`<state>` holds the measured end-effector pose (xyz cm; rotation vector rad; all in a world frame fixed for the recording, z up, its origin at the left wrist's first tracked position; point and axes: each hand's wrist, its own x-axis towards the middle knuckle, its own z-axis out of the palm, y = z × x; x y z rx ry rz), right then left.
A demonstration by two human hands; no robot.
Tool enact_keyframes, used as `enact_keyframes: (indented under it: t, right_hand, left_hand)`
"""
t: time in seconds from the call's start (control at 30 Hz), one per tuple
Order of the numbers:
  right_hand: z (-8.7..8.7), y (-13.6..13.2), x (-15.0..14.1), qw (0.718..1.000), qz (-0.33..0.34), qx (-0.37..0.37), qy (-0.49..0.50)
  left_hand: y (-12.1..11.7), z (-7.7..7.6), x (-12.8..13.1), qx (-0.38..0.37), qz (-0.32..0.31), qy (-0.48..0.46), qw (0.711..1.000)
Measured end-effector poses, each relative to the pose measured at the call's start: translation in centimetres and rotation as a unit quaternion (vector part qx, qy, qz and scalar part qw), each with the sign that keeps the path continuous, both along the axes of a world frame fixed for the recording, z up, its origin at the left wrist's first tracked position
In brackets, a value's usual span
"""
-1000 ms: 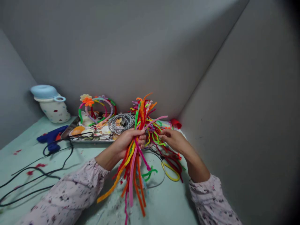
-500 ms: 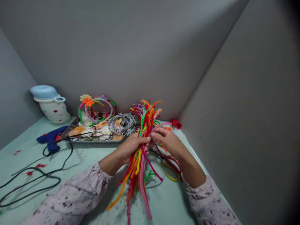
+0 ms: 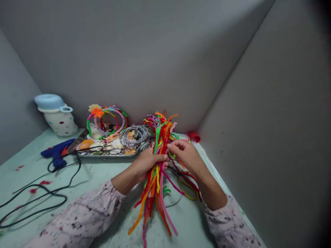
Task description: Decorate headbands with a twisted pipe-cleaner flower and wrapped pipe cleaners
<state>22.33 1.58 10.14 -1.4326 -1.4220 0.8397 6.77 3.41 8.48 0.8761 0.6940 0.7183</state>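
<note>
A thick bundle of fuzzy pipe cleaners (image 3: 161, 137), in red, orange, pink, green and yellow, stands upright in front of me. My left hand (image 3: 148, 161) is closed around its middle, thumb across the front, while the lower ends fan out downward over the table. At the bundle's right side my right hand (image 3: 184, 151) is closed, thumb and forefinger pinched together against the strands. It seems to pinch a pipe cleaner there, though the fingertips partly hide it. Behind and below the right wrist lie more pipe cleaners and a yellow-handled tool (image 3: 190, 191), half covered.
A metal tray (image 3: 108, 156) holds felt scraps, a coil of grey wire (image 3: 134, 137) and fuzzy headbands (image 3: 121, 117) with flowers. Left of it lie a blue glue gun (image 3: 58, 151) with a black cord and a white cup (image 3: 60, 120) with a blue lid. Walls stand behind and right.
The bundle's lower ends have swung to the right. My left hand has shifted slightly right, and my right fingertips have moved a little up along the strands.
</note>
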Motion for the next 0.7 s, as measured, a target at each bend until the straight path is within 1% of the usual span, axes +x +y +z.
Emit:
enact_keyframes:
  t: [0.13, 0.23, 0.33, 0.4, 0.47, 0.53, 0.6, 0.7]
  right_hand:
    - [-0.8, 0.4, -0.5, 1.000, -0.007, 0.010, 0.026]
    - [-1.3, 0.5, -0.4, 0.996, 0.010, -0.003, 0.091]
    - [-1.0, 0.2, -0.4, 0.987, 0.042, -0.014, 0.155]
    - [-0.6, -0.1, -0.2, 0.988, 0.047, -0.010, 0.149]
    - [-0.2, -0.3, 0.1, 0.991, 0.037, 0.009, 0.130]
    - [0.3, -0.4, 0.7, 0.990, 0.021, 0.037, 0.134]
    - [0.7, -0.3, 1.7, 0.984, 0.004, 0.066, 0.167]
    - [1.4, -0.2, 3.7, 0.967, -0.045, 0.107, 0.225]
  left_hand:
    - [-0.1, -0.5, 0.2, -0.002, -0.010, -0.007, 1.000]
    - [0.1, -1.0, 0.2, -0.011, 0.000, -0.046, 0.999]
    - [0.5, -1.3, 0.1, -0.032, 0.017, -0.085, 0.996]
    - [0.8, -1.2, 0.0, -0.051, 0.033, -0.092, 0.994]
    - [0.9, -1.0, -0.1, -0.069, 0.051, -0.085, 0.993]
    - [0.9, -0.6, -0.1, -0.085, 0.067, -0.063, 0.992]
    - [0.8, -0.1, -0.2, -0.088, 0.070, -0.043, 0.993]
    - [0.7, 0.4, -0.5, -0.060, 0.066, -0.039, 0.995]
